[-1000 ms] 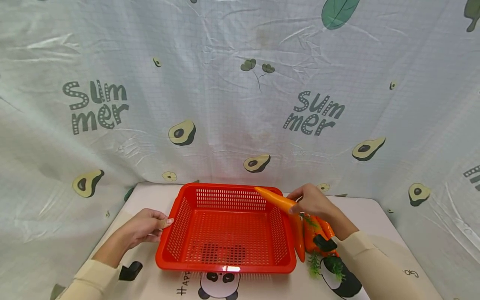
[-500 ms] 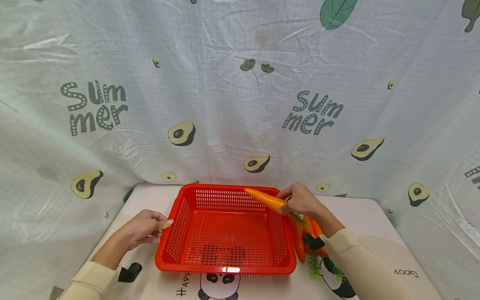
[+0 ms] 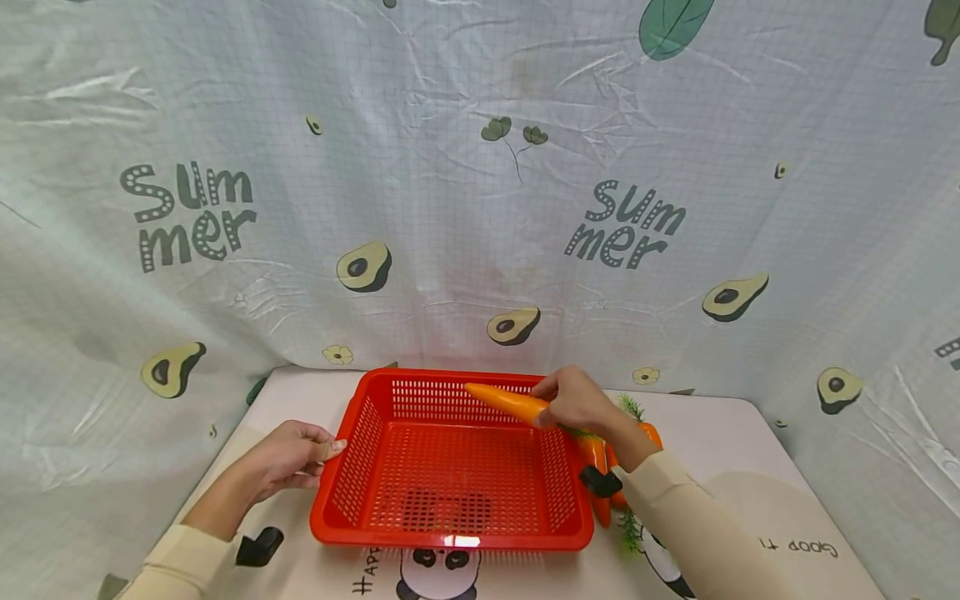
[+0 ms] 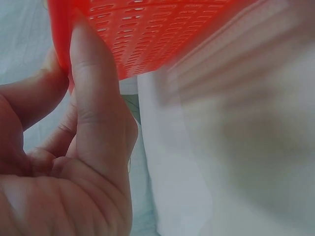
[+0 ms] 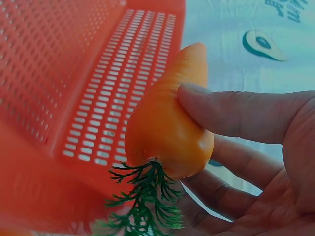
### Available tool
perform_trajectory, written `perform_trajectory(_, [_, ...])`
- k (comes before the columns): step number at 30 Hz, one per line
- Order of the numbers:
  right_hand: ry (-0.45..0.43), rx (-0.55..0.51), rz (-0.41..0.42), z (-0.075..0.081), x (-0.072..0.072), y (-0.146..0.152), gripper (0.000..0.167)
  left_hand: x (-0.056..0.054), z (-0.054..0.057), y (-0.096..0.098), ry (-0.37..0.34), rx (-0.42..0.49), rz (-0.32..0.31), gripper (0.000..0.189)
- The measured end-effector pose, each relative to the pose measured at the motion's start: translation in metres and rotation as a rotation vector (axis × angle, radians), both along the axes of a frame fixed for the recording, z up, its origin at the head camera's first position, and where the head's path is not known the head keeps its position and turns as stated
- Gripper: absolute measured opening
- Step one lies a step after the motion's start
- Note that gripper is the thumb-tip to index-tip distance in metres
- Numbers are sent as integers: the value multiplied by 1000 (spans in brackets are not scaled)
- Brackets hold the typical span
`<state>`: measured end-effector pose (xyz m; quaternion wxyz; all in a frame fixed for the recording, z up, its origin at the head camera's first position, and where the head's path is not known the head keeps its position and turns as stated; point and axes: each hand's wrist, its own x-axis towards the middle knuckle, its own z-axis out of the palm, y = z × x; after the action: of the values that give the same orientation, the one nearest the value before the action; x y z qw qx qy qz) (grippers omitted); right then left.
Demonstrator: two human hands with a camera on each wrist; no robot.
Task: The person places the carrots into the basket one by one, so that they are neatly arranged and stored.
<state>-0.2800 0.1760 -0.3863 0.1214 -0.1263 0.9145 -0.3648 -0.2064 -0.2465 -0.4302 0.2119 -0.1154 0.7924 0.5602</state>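
A red plastic basket [image 3: 450, 541] with slotted walls stands on the table, its floor bare. My left hand [image 3: 288, 457] pinches the basket's left rim between thumb and fingers; the left wrist view shows this hand [image 4: 93, 128] at the red rim [image 4: 59, 39]. Above the back right part of the basket, my right hand [image 3: 577, 404] grips an orange carrot [image 3: 506, 403] near its thick end, the tip pointing left. In the right wrist view the thumb presses on the carrot [image 5: 167, 128], and its green leafy top [image 5: 147, 196] hangs down.
Several more orange carrots [image 3: 602, 510] lie against the basket's right side, partly hidden by my right forearm. The white table [image 3: 750, 450] has a printed panda [image 3: 438, 571] in front of the basket. A patterned cloth [image 3: 450, 183] hangs behind.
My right hand has carried the carrot leftward, farther over the basket. The left hand and the basket have stayed in place.
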Motion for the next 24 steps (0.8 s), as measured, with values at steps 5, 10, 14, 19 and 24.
perform_trajectory(5, [37,26,22,-5,-4,-13,42,0,1,0,-1,-1,2,24])
perform_trajectory(10, [58,59,38,-9,-7,-28,40,0,1,4,4,3,7,24])
perform_trajectory(14, [76,89,43,-12,-8,-39,37,0,-1,5,6,17,0,25])
perform_trajectory(19, [88,73,87,-21,-10,-53,34,-1,-2,2,0,10,-5,23])
perform_trajectory(24, [95,95,97,-30,-11,-67,31,-1,-3,0,-5,20,-4,22])
